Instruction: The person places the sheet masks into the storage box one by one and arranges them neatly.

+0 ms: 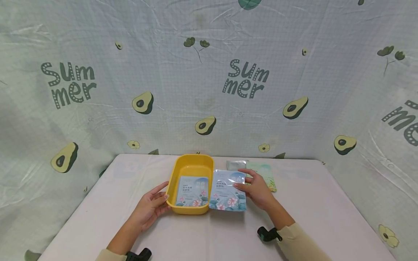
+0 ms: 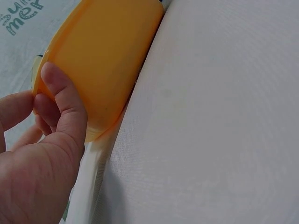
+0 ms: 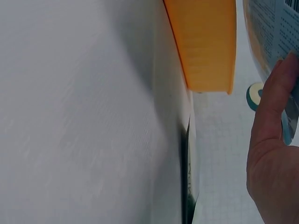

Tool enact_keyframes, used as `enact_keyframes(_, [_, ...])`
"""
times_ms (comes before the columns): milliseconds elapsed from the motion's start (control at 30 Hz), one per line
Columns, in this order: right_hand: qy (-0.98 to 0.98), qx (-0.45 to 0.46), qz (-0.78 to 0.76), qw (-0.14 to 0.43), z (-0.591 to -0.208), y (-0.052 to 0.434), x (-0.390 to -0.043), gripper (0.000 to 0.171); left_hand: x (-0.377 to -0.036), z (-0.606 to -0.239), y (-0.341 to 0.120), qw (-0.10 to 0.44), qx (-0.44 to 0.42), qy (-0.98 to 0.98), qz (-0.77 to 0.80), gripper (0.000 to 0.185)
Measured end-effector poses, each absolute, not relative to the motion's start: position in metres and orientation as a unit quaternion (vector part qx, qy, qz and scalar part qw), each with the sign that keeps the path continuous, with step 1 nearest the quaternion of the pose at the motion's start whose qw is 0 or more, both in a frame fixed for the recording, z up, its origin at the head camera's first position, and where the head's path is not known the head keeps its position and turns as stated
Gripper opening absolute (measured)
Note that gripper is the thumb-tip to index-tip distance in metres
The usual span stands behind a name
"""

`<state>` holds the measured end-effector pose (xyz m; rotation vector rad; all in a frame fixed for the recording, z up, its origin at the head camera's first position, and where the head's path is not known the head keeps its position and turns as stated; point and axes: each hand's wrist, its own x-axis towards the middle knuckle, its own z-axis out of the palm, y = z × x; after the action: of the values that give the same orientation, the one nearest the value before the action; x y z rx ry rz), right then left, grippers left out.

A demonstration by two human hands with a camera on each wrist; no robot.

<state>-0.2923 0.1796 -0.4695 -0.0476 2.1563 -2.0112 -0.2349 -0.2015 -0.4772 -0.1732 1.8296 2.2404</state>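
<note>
My left hand [image 1: 151, 207] grips the near left part of the rim of a yellow plastic tray [image 1: 193, 210], its thumb against the wall in the left wrist view. Inside the tray lies a flat light-blue packet [image 1: 192, 190] printed with pink flowers. A matching blue packet [image 1: 226, 192] is pinched by its right edge in my right hand [image 1: 259, 191], held up just right of the tray. The right wrist view shows the printed back [image 3: 271, 30] of this packet, raised above the table and beside the tray's outer wall [image 3: 205, 51].
Behind the right hand, a green packet [image 1: 267, 174] and a silver packet [image 1: 236, 165] lie on the white table [image 1: 130, 188]. A printed curtain [image 1: 176, 90] with avocados hangs behind the table's far edge and at both sides.
</note>
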Motion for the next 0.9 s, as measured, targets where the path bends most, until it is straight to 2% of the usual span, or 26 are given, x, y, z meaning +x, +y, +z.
enact_keyframes(333, [0.726, -0.017, -0.682, 0.089, -0.468, 0.159, -0.298, 0.071, -0.235, -0.476, -0.201, 0.124, -0.061, 0.630, 0.764, 0.064])
enact_keyframes(900, [0.726, -0.034, -0.676, 0.121, -0.458, 0.122, -0.310, 0.075, -0.236, -0.478, -0.202, 0.128, -0.056, 0.623, 0.770, 0.064])
